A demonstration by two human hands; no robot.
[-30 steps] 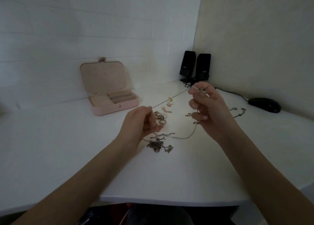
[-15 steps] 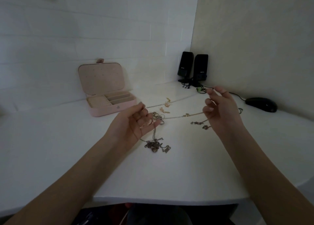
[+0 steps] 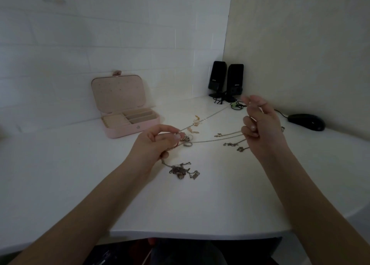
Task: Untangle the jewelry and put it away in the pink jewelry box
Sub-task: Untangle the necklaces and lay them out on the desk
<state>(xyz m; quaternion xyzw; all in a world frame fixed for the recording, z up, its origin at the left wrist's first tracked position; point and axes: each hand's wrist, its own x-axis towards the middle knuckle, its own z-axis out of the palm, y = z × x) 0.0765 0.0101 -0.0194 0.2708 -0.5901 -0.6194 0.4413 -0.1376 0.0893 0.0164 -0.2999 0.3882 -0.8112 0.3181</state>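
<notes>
Head view: speakers (image 3: 226,81) logos small, unreadable.

White bench (image 3: 200,204) sitting in a corner: white brick wall (image 3: 100,34) behind, beige panel wall (image 3: 300,44) running along right. Dim light.

Pink jewelry box (image 3: 128,122) sat open near the table's (image 3: 60,174) back edge, left of centre, lid upright, compartments showing. Thin chains (image 3: 216,139) stretched taut above the table's middle between the left hand (image 3: 158,142) and right hand (image 3: 260,128), both pinching them. A tangled clump (image 3: 181,170) lay mid-table toward the front, with rings (image 3: 188,141) and small gold pieces (image 3: 195,124) behind it.
</notes>
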